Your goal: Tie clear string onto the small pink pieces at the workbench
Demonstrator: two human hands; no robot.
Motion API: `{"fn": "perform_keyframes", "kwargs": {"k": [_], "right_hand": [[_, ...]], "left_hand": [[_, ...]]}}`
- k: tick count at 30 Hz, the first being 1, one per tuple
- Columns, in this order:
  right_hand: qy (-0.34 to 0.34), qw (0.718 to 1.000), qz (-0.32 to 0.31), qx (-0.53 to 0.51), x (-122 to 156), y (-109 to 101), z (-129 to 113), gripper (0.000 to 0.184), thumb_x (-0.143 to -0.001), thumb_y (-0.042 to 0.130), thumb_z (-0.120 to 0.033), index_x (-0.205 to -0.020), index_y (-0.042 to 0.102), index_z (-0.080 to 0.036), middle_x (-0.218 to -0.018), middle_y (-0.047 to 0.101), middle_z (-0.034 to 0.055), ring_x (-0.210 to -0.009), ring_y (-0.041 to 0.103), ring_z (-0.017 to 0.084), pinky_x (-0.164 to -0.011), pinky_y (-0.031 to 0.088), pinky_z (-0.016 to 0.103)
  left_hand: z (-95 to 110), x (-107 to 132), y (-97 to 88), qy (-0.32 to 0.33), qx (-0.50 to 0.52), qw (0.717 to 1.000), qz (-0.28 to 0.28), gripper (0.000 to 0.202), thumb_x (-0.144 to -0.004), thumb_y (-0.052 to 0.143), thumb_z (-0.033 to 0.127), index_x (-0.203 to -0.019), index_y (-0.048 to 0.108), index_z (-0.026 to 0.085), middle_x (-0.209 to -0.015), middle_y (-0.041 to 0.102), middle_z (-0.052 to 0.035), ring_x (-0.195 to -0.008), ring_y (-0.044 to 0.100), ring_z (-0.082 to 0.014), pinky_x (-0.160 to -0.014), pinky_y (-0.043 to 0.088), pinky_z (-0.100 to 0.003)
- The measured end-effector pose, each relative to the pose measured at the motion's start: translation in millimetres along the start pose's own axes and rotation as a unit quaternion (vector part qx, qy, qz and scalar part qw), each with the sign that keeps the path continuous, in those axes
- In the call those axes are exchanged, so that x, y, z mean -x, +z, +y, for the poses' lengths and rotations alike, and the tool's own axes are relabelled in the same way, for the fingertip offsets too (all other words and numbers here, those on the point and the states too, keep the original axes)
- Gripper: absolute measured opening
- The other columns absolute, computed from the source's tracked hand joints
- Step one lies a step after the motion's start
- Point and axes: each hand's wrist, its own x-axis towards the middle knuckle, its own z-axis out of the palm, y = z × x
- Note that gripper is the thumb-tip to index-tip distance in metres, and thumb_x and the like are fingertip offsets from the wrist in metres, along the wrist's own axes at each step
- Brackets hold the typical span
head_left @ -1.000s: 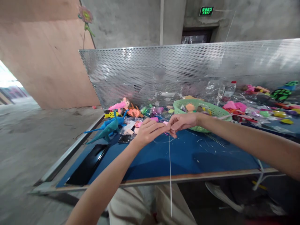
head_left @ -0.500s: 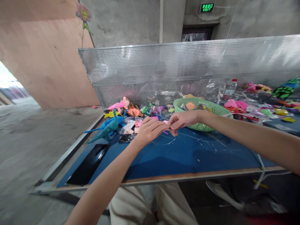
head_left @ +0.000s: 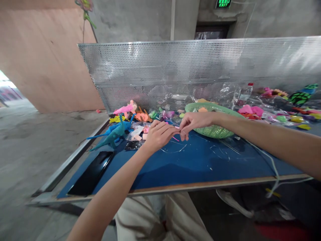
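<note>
My left hand [head_left: 158, 134] and my right hand [head_left: 194, 122] meet above the blue table top [head_left: 190, 164], fingertips pinched together. Between them is a small pink piece [head_left: 177, 128], too small to name, held by both hands. A thin clear string [head_left: 175, 147] lies looped on the table just below the hands. A green plastic basket [head_left: 213, 130] with small toys stands right behind my right wrist.
Blue and teal toy dinosaurs [head_left: 112, 134], a pink fish toy [head_left: 124, 108] and bagged toys lie at the back left. A black tray [head_left: 91, 172] rests at the front left. A perforated metal screen [head_left: 190, 70] closes the back. More bright toys [head_left: 288, 110] cover the right side.
The string that hung down over the table edge one second ago now lies on the table. Both hands stay pinched together, and the view has tilted slightly.
</note>
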Motion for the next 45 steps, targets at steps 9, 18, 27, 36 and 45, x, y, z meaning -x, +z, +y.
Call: {"fn": "perform_keyframes", "kwargs": {"k": [9, 18, 27, 36, 45], "right_hand": [[-0.010, 0.970, 0.195, 0.145, -11, 17, 2, 0.026, -0.086, 0.062, -0.035, -0.079, 0.077, -0.015, -0.062, 0.072, 0.0044, -0.058, 0.065, 0.016, -0.063, 0.050, 0.028], [0.008, 0.845, 0.280, 0.455, -24, 37, 7, 0.030, -0.094, 0.049, -0.027, -0.078, 0.071, -0.015, -0.073, 0.069, 0.0100, -0.069, 0.059, 0.020, -0.067, 0.036, 0.034], [-0.012, 0.824, 0.343, 0.451, -28, 43, 22, 0.027, -0.095, 0.049, -0.024, -0.083, 0.072, -0.017, -0.074, 0.070, 0.0090, -0.068, 0.061, 0.019, -0.061, 0.037, 0.031], [0.004, 0.983, 0.110, -0.147, -7, 20, 14, 0.029, -0.085, 0.070, -0.047, -0.091, 0.074, -0.019, -0.095, 0.076, 0.0100, -0.082, 0.071, 0.022, -0.075, 0.054, 0.036], [0.084, 0.964, 0.088, -0.236, -16, 19, 39, 0.025, -0.070, 0.085, -0.038, -0.080, 0.073, -0.020, -0.085, 0.072, 0.0056, -0.080, 0.069, 0.018, -0.078, 0.057, 0.035]], "left_hand": [[-17, 11, 9.3, -0.069, -0.006, 0.998, 0.009, 0.009, -0.097, 0.061, 0.025, -0.096, 0.069, 0.021, -0.091, 0.077, -0.0009, -0.076, 0.064, -0.0140, -0.073, 0.039, -0.031], [-20, 16, 17.1, -0.136, 0.051, 0.989, 0.004, 0.017, -0.099, 0.057, 0.027, -0.101, 0.071, 0.019, -0.092, 0.077, -0.0042, -0.083, 0.069, -0.0153, -0.075, 0.048, -0.029], [-18, 19, 24.2, -0.188, 0.091, 0.978, 0.019, 0.018, -0.100, 0.055, 0.029, -0.102, 0.071, 0.019, -0.093, 0.076, -0.0051, -0.083, 0.070, -0.0149, -0.074, 0.053, -0.026], [-18, 16, 18.9, -0.053, 0.125, 0.989, 0.058, 0.010, -0.098, 0.058, 0.020, -0.104, 0.065, 0.019, -0.096, 0.074, -0.0061, -0.088, 0.069, -0.0145, -0.077, 0.056, -0.028], [-12, 14, 11.1, 0.009, 0.118, 0.993, -0.001, 0.012, -0.098, 0.056, 0.019, -0.107, 0.064, 0.019, -0.097, 0.075, -0.0056, -0.089, 0.071, -0.0139, -0.074, 0.057, -0.025]]}}
